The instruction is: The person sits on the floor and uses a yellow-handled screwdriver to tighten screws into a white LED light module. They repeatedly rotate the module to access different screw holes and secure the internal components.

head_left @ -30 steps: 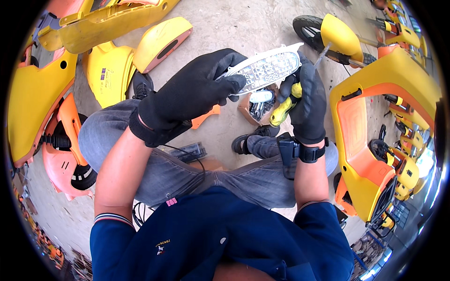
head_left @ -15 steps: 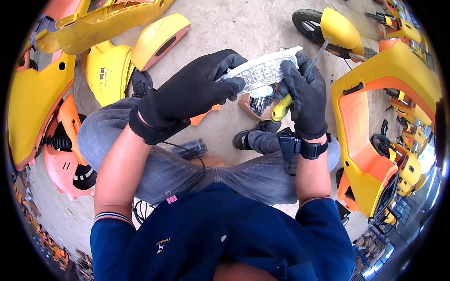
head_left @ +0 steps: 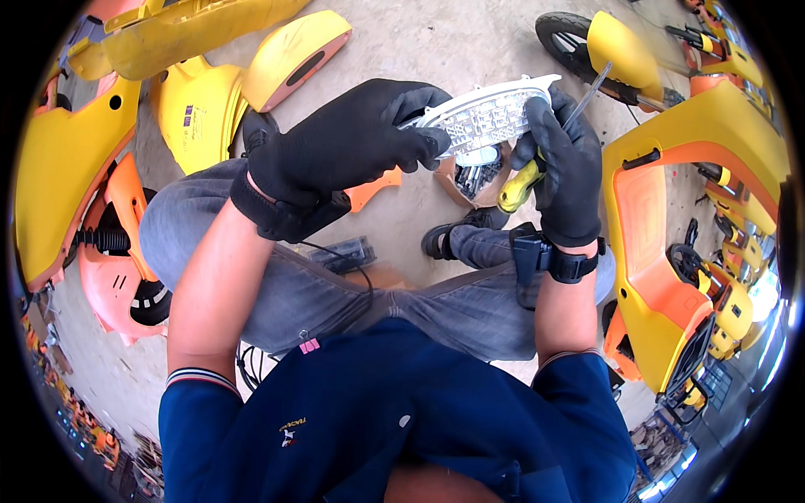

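Black work gloves cover both hands. Between them is a clear, silvery lamp unit with a white rim and a faceted face, perhaps a vehicle light. My left hand pinches its left end between thumb and fingers. At its right end, my right hand is closed on the lamp's edge. That same hand also keeps a screwdriver in its grasp: the yellow-green handle sticks out below the palm, the metal shaft slants up past the fingers. Below the lamp, a cardboard box of small dark parts stands on the floor.
Yellow and orange body panels lie to the left, with a yellow cover farther off. A large yellow-orange frame panel stands at right, near a wheel. An orange piece lies between my legs. Several yellow vehicles line the far right.
Lamp, screwdriver and both hands appear slightly farther right and a little higher in the picture, partly because the whole view has shifted. Both grips stay the same.
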`<state>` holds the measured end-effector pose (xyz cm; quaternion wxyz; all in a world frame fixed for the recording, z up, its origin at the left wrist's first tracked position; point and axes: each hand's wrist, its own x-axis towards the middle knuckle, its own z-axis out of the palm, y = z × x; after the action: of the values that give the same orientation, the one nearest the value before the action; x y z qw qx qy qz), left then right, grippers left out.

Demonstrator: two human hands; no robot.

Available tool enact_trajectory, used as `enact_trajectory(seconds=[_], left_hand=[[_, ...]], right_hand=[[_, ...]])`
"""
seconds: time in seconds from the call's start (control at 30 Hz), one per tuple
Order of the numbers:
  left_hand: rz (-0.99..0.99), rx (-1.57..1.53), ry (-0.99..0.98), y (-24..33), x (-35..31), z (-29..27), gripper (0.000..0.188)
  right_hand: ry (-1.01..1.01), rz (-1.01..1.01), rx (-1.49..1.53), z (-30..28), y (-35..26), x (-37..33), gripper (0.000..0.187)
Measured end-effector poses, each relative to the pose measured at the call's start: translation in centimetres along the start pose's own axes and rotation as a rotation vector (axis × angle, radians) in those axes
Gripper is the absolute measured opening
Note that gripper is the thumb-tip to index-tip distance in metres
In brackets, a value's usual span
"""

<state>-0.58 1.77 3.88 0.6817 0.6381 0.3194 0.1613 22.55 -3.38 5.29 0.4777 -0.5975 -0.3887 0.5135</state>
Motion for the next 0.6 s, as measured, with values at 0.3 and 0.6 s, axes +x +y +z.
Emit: enact_trajectory(seconds=[0.3, 0.6], left_hand=[[-0.057, -0.113, 0.017, -0.13, -0.12, 0.25, 0.045], [-0.011, -0.131, 0.010, -0.02, -0.06, 0.46, 0.050]], right_hand=[[-0.016, -0.026, -0.045, -0.21, -0.18, -0.14, 0.032], [0.028, -0.027, -0.055, -0.14, 0.29, -0.16, 0.034]])
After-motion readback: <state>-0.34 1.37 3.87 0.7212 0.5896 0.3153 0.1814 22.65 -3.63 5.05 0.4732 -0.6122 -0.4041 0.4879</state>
